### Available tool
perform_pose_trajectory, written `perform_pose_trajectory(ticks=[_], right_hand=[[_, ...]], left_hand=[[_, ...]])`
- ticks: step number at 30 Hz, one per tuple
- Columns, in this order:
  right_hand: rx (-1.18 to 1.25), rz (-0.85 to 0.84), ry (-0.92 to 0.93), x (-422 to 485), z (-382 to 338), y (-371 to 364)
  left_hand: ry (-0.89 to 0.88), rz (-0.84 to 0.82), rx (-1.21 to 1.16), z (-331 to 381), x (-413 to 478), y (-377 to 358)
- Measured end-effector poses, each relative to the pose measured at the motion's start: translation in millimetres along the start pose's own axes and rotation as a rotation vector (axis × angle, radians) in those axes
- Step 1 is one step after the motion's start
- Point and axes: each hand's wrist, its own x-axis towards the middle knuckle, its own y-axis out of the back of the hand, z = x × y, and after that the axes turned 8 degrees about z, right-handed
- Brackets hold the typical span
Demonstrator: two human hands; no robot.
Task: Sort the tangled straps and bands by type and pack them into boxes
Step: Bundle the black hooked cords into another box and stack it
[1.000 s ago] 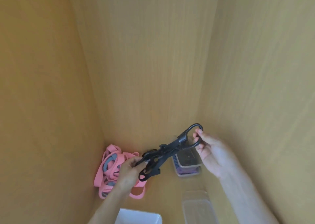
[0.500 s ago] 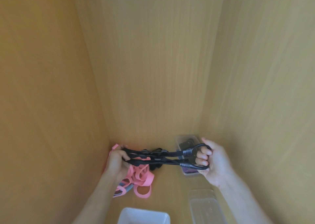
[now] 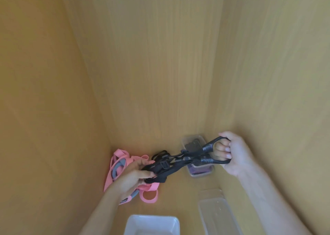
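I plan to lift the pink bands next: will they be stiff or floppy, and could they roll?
Probably floppy: the pink bands lie in limp, crossing loops. Likely light, being thin and flat. Rolling seems unlikely, but the tangled grey band may come up too.

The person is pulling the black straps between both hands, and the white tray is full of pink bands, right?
No: in the head view the white tray shows no bands; the pink bands lie on the wood beyond it. The left hand and right hand do hold the black straps between them.
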Motion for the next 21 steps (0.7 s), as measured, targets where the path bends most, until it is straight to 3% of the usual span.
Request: perform_pose_trajectory(ticks=[3,7,11,15,21], right_hand=[[-0.163,-0.101,0.075,-4,-9,-18],[-0.428,-0.195,0.24,-15,-10,-47],[-0.385,-0.3,0.216,-24,-10,-64],[-0.303,-0.276,0.204,-25,-15,-60],[-0.378,-0.237,0.17,-25,-2,-45]], left_hand=[[-0.063,-0.014,0.442,11,-6,-14],[-0.328,-0.042,0.624,39,-14,-45],[-0.403,-0.215,0.454,54,-21,-83],[-0.395,-0.158,0.303,53,-20,-84],[-0.416,0.008,0.293,45,-19,-68]])
